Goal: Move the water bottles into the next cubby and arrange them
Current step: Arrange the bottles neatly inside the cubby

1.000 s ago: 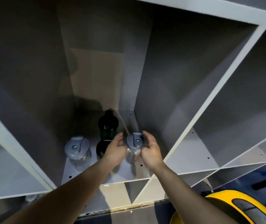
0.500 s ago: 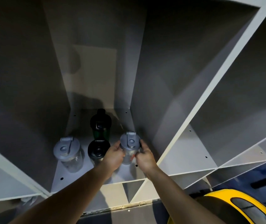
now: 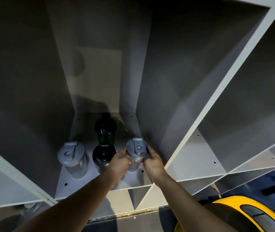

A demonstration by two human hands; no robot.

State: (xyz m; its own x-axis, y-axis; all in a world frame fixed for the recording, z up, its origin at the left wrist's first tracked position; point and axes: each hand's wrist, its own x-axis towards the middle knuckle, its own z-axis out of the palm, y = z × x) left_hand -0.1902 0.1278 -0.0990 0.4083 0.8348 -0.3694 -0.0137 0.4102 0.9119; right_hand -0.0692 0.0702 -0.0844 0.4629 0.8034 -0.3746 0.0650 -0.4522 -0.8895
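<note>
- Left hand (image 3: 120, 162) and right hand (image 3: 152, 162): fingers closed on opposite sides of the clear bottle with grey lid (image 3: 136, 154), upright at near right of cubby floor (image 3: 61, 188).
- Black-lidded bottle (image 3: 103, 155): upright, just left of the held one, touching left hand.
- Dark green bottle (image 3: 105, 131): farther back, centre.
- Second clear grey-lidded bottle (image 3: 72, 157): near left, apart.
- Yellow object (image 3: 233, 215): bottom right, outside the shelving.
</note>
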